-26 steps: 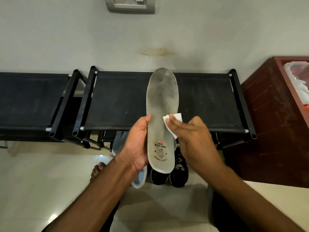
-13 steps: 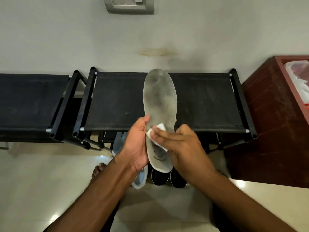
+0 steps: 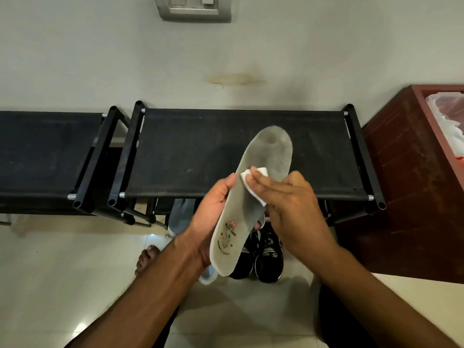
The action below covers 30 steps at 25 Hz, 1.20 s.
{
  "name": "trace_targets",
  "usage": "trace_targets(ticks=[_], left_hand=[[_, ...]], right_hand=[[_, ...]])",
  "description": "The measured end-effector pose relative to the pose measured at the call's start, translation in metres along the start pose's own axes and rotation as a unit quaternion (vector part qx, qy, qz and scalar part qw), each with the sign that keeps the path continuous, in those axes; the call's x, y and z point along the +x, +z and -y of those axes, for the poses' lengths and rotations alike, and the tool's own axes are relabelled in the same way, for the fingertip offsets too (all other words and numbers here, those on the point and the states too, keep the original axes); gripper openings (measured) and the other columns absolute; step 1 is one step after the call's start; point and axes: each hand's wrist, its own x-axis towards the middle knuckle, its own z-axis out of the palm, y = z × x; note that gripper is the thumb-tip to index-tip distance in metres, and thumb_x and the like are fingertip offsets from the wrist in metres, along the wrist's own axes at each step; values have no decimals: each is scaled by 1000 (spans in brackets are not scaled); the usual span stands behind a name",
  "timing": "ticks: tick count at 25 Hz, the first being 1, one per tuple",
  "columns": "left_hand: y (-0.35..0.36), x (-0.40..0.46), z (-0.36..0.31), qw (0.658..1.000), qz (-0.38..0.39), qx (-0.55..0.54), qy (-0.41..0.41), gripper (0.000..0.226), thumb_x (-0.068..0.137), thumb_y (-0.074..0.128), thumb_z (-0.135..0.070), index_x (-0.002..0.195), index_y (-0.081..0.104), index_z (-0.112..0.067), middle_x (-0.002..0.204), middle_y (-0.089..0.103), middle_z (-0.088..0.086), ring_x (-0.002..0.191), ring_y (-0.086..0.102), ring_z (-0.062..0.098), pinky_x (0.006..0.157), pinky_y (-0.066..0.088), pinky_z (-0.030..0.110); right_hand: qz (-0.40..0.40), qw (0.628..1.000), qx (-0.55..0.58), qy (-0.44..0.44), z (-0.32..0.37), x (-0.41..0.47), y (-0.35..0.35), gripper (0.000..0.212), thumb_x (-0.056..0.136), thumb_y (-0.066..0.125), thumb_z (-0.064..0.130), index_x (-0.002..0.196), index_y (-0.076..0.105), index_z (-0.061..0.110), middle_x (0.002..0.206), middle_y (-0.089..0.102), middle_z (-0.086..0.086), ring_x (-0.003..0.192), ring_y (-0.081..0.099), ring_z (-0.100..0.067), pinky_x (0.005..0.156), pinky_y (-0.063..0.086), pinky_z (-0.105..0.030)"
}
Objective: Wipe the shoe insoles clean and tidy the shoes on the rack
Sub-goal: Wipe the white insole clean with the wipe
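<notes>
A grey, dirt-stained insole (image 3: 266, 162) with a small flag logo near its heel is held up over the black shoe rack (image 3: 190, 151), toe end tilted to the upper right. My left hand (image 3: 213, 212) grips its left edge from below, thumb on top. My right hand (image 3: 288, 204) presses a folded white wipe (image 3: 253, 182) onto the middle of the insole. Below the insole, on the floor, a pair of black sneakers (image 3: 266, 257) and a light grey shoe (image 3: 180, 212) stand partly hidden.
A second black rack (image 3: 37, 151) adjoins on the left. A dark red wooden cabinet (image 3: 411, 187) stands at the right with a clear plastic container (image 3: 449, 119) on top. A bare foot (image 3: 145, 259) rests on the tiled floor. The wall carries a switch plate (image 3: 193, 6).
The insole has tilted, its toe swinging to the right and lower. My right hand with the wipe has slid from the insole's left edge up toward its middle.
</notes>
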Motion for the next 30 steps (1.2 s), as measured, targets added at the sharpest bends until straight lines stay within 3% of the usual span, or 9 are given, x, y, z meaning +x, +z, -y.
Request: trace_targets(ticks=[2,5,10,14,18,22,26,28,30], left_hand=[[2,0,2,1000,-18,19,0,48,99,43,-46,109,74,-11,98,70,14,82,63,25,67,54,34],[1,-2,-6,998,2,-49,-33,50,96,46,-47,110,71,-7,99,70,12,85,68,22,81,55,33],[0,0,1,1000,-12,17,-8,48,100,40,-45,113,70,-10,91,71,13,69,65,22,62,53,32],[-2,-3,-7,998,-12,-51,-38,52,97,45,-49,115,69,-6,103,70,14,90,67,24,89,49,35],[1,-1,2,1000,-15,18,-13,47,99,41,-44,108,71,-9,88,71,13,68,64,22,60,54,32],[-1,-1,-5,998,-6,-50,-49,50,95,46,-47,108,72,-6,98,70,13,83,69,23,80,56,33],[-2,0,4,999,-24,20,-23,49,99,42,-46,110,72,-8,90,69,14,68,64,22,62,53,33],[0,-1,3,999,-25,14,-31,50,97,45,-47,116,69,-8,100,69,14,80,65,23,74,53,34],[-2,-1,-4,998,-9,-32,-56,53,92,48,-49,114,69,-5,105,69,14,91,66,24,90,48,34]], right_hand=[[-21,999,5,45,-2,2,-2,56,81,70,-6,132,61,15,134,60,0,84,35,-6,73,54,-37],[41,998,31,-19,22,-10,7,47,90,60,6,134,59,21,134,61,2,81,45,-13,74,53,-29],[-17,999,9,47,-8,1,-2,57,80,70,-8,132,61,14,136,59,0,82,29,-1,75,45,-20],[52,997,49,-21,25,-15,12,42,96,47,19,137,56,26,132,63,0,84,45,-13,74,54,-29],[-46,997,-4,60,-8,4,0,53,82,67,-8,130,63,14,132,62,0,81,30,-4,77,44,-18],[33,998,57,-13,29,-18,15,44,92,46,13,133,60,21,126,66,-4,88,45,-11,81,51,-28],[-46,997,-22,53,-11,3,1,55,80,68,-6,130,63,15,131,63,-1,82,35,-7,70,55,-34],[-46,996,11,70,0,-1,6,48,84,61,-3,129,64,14,129,64,-3,84,33,-3,76,52,-23],[18,999,40,29,32,-15,20,41,93,48,16,131,62,19,125,67,-3,85,32,-1,85,38,-6]])
